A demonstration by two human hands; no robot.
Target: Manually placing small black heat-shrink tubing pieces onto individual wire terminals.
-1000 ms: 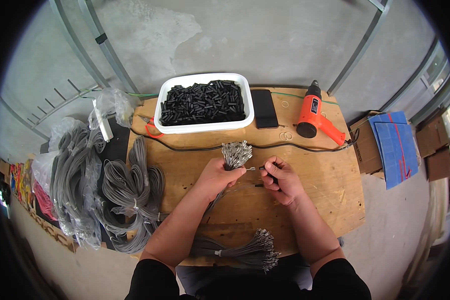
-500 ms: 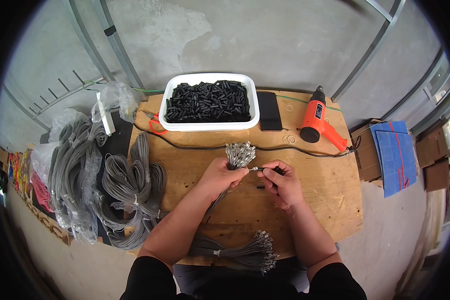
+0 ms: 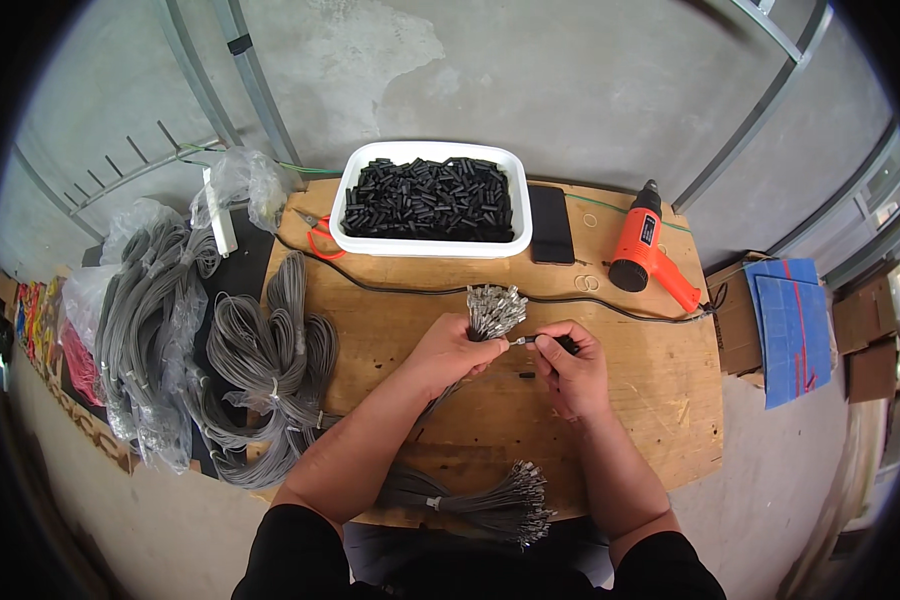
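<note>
My left hand (image 3: 460, 352) is closed around a bundle of grey cables, whose silvery metal terminals (image 3: 495, 311) fan out above the fist. One terminal sticks out sideways from between thumb and finger. Around its end, my right hand (image 3: 573, 368) pinches a small black sleeve (image 3: 530, 341) between thumb and forefinger. More black pieces show in the curled right fingers, partly hidden. Below the hands, near the table's front edge, lies a second tied bundle of grey cables (image 3: 470, 496) with metal ends. A loose black sleeve (image 3: 527, 375) rests on the wood under the right hand.
A white tub (image 3: 525, 232) full of black sleeves stands at the back, beside a black phone (image 3: 551, 225). Further right lies an orange heat gun (image 3: 647, 250), its black cord crossing the table (image 3: 660, 400). Red-handled pliers (image 3: 320, 238) and coiled grey cables (image 3: 260, 350) lie left.
The view has shifted slightly, so the back of the table appears further right. Both hands keep their grip, and the right thumb and finger have shifted a little on the black sleeve.
</note>
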